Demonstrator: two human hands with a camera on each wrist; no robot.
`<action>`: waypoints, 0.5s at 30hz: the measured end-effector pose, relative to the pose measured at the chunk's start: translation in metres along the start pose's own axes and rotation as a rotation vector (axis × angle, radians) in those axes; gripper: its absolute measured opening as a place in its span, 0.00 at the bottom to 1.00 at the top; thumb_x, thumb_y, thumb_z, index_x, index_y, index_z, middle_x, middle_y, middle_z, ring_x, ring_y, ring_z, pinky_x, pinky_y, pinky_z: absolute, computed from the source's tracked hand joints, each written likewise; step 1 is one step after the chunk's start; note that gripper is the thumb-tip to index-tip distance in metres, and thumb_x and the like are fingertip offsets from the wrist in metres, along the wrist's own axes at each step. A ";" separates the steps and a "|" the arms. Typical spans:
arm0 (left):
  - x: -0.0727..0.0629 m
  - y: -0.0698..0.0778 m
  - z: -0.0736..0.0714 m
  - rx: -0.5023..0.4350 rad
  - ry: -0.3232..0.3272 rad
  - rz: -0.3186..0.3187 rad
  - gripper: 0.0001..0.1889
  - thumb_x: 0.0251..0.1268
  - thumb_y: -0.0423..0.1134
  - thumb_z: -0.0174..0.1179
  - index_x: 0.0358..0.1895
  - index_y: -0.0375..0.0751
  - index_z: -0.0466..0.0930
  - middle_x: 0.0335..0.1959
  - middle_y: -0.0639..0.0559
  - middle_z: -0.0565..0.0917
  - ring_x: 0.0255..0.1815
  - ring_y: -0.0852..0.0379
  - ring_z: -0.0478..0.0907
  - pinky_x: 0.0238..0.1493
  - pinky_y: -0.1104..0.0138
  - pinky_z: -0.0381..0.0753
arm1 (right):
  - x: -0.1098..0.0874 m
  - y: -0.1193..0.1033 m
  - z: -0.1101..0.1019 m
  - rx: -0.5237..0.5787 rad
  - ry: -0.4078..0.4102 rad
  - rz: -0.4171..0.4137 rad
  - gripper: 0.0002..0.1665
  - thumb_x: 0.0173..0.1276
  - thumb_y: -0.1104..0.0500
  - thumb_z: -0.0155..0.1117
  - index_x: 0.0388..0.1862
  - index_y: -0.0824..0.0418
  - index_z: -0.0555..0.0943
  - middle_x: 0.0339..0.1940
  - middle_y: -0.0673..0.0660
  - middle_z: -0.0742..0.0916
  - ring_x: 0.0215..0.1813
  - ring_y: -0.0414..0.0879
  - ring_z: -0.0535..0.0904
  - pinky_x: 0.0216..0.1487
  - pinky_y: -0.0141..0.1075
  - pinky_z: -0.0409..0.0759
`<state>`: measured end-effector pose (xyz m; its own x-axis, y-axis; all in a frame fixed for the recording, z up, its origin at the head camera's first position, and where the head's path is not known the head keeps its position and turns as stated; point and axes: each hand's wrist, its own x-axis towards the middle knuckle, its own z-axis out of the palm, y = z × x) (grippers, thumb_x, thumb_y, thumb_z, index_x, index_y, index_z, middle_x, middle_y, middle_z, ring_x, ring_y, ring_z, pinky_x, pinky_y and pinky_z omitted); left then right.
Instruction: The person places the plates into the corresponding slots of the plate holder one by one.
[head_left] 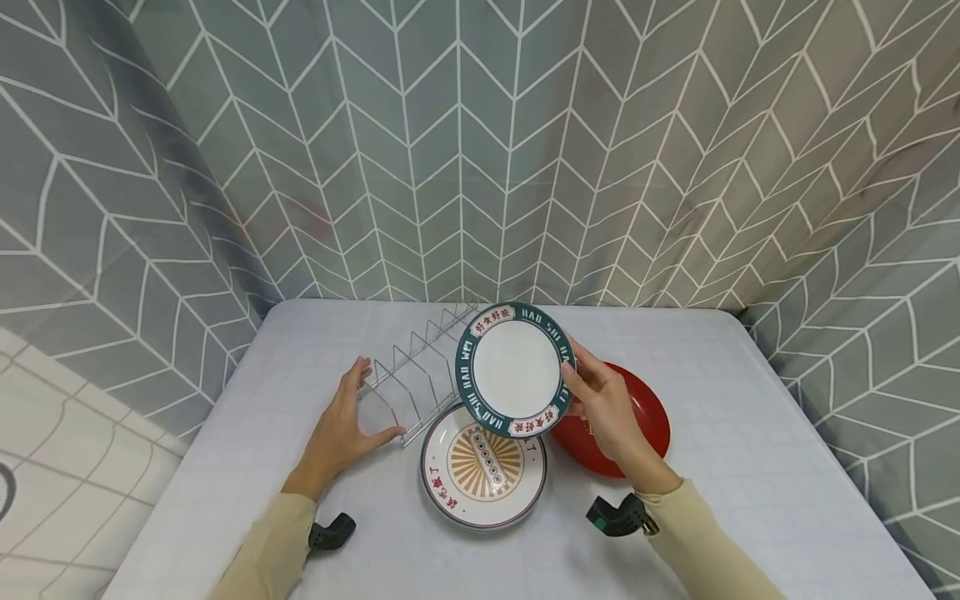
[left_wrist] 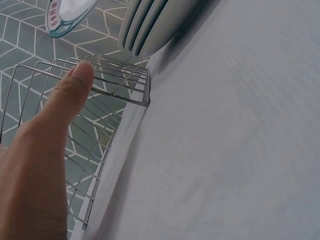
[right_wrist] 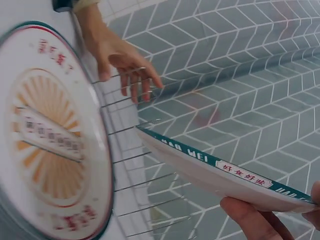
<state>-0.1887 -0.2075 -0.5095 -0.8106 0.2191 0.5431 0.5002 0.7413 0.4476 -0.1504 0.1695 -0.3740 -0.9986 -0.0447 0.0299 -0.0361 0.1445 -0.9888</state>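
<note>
My right hand (head_left: pixel 603 408) pinches a white plate with a dark green lettered rim (head_left: pixel 517 371) by its right edge. It is held tilted above the table, its underside (right_wrist: pixel 200 175) showing in the right wrist view. At the end of a wire dish rack (head_left: pixel 406 360), my left hand (head_left: pixel 337 433) spans the frame, thumb at the near corner and fingers at the far one. The left wrist view has the thumb (left_wrist: pixel 70 95) against the rack's wires. Beneath the held plate, a stack of white plates with a sunburst design (head_left: pixel 480 500) overlaps the rack's near side.
A red plate (head_left: pixel 654 417) lies on the table right of the stack, partly hidden by my right hand. The white-covered table (head_left: pixel 750 467) backs onto a grey curtain with white chevron lines (head_left: pixel 487 150). Black wrist devices (head_left: pixel 621 517) sit below both hands.
</note>
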 end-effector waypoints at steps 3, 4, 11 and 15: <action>0.000 -0.002 0.001 0.010 -0.001 0.001 0.72 0.32 0.56 0.81 0.79 0.42 0.40 0.73 0.41 0.65 0.68 0.44 0.69 0.67 0.50 0.71 | 0.011 -0.010 0.006 0.001 -0.013 -0.041 0.32 0.76 0.57 0.54 0.77 0.49 0.62 0.64 0.64 0.78 0.43 0.39 0.80 0.41 0.31 0.87; 0.001 -0.002 0.001 0.014 -0.001 0.004 0.72 0.32 0.56 0.82 0.79 0.42 0.40 0.73 0.41 0.65 0.68 0.44 0.69 0.67 0.50 0.71 | 0.015 -0.014 0.008 0.000 -0.018 -0.057 0.32 0.76 0.57 0.54 0.77 0.48 0.62 0.62 0.65 0.79 0.43 0.39 0.80 0.41 0.31 0.87; 0.002 -0.001 -0.001 0.037 -0.004 0.013 0.72 0.32 0.57 0.81 0.79 0.41 0.41 0.73 0.40 0.64 0.69 0.44 0.68 0.70 0.52 0.70 | 0.037 -0.040 0.027 0.006 -0.073 -0.155 0.31 0.75 0.60 0.55 0.75 0.48 0.65 0.57 0.66 0.81 0.43 0.43 0.81 0.38 0.36 0.89; 0.002 0.000 -0.002 0.037 -0.005 0.013 0.70 0.33 0.58 0.81 0.79 0.37 0.42 0.74 0.40 0.64 0.69 0.43 0.68 0.70 0.52 0.70 | 0.047 -0.050 0.040 -0.023 -0.100 -0.181 0.31 0.75 0.60 0.56 0.75 0.49 0.66 0.52 0.68 0.81 0.43 0.45 0.81 0.37 0.37 0.89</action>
<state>-0.1895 -0.2082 -0.5070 -0.8058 0.2315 0.5451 0.4989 0.7613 0.4141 -0.1944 0.1204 -0.3292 -0.9668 -0.1696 0.1909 -0.2165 0.1480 -0.9650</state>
